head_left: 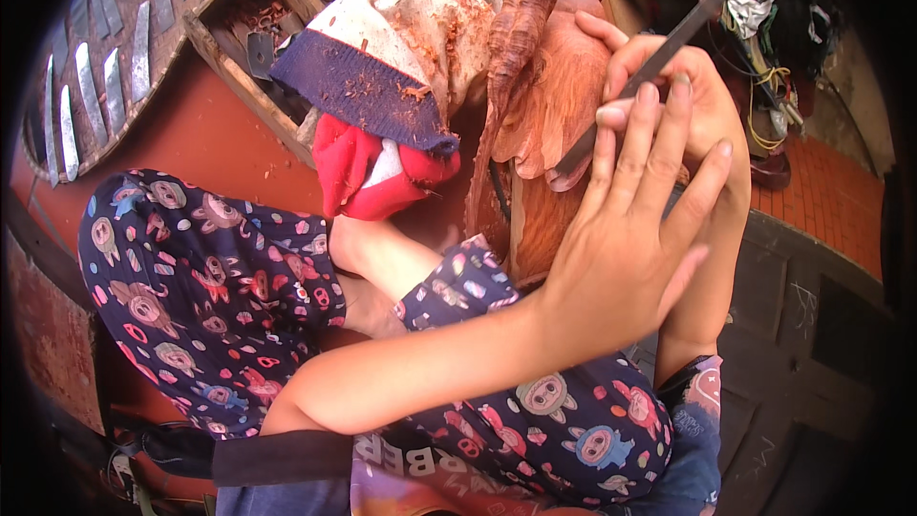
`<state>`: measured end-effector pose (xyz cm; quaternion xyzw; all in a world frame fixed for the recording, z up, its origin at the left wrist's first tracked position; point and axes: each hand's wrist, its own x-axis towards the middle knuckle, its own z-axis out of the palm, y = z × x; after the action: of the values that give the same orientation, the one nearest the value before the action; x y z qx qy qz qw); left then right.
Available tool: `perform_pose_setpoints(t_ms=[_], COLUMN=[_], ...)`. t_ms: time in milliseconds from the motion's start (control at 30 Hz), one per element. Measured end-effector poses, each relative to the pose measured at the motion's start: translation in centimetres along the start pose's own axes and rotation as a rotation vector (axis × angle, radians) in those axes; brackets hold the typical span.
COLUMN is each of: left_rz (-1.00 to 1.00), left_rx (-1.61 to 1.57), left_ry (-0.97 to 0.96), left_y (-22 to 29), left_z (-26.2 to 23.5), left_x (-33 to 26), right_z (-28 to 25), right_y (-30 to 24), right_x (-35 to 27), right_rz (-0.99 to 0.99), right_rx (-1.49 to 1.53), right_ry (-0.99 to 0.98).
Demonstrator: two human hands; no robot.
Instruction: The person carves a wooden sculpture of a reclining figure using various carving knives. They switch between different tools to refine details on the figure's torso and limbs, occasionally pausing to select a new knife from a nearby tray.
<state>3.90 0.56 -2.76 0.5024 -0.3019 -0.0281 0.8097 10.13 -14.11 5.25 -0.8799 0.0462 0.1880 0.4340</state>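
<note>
My right hand (pixel 693 91) is closed around a dark, flat metal chisel (pixel 683 36). The tool slants from upper right to lower left, and its end meets the reddish-brown wood carving (pixel 564 86). My left hand (pixel 635 191) lies across the front, fingers stretched out and apart. Its fingertips rest at the chisel and against my right fingers. The carving has a smooth upper part, a ridged, twisted strip on its left and scalloped cuts near the chisel's end. The hands hide part of the carving's right side.
A round woven tray (pixel 105 124) with several metal blades lies at upper left. Beside it is a wooden box (pixel 239 72) with shavings. A white, navy and red cloth (pixel 382 48) covers part of the box. Wires and crumpled plastic (pixel 755 10) sit at upper right.
</note>
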Motion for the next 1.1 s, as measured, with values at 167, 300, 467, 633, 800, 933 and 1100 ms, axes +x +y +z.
perform_pose_setpoints(t_ms=[167, 300, 467, 633, 800, 933, 1100], left_rz=[0.014, 0.042, 0.016, 0.034, -0.001, 0.046, 0.029], left_rx=[0.032, 0.007, -0.008, 0.006, -0.012, 0.006, -0.011], left_ry=[0.031, 0.089, 0.135, 0.165, 0.173, 0.23, 0.212], left_y=[-0.2, -1.0, -0.5, -1.4, -0.1, -1.4, -1.1], left_z=[0.0, 0.3, 0.0, 0.2, -0.2, 0.2, 0.2], left_x=[0.6, 0.7, 0.9, 1.5, 0.5, 1.7, 1.2], right_z=[0.8, 0.4, 1.0, 1.0, 2.0, 1.8, 1.7], right_y=[-1.0, -1.7, -1.0, -2.3, -2.8, -3.8, -3.0], right_x=[0.6, 1.2, 1.4, 2.5, 1.8, 2.6, 2.0], right_rz=[0.062, 0.124, 0.001, 0.197, 0.222, 0.291, 0.196], right_rx=[-0.009, -0.156, -0.136, -0.199, -0.143, -0.216, -0.226], right_ry=[0.065, 0.084, 0.03, 0.166, 0.09, 0.11, 0.097])
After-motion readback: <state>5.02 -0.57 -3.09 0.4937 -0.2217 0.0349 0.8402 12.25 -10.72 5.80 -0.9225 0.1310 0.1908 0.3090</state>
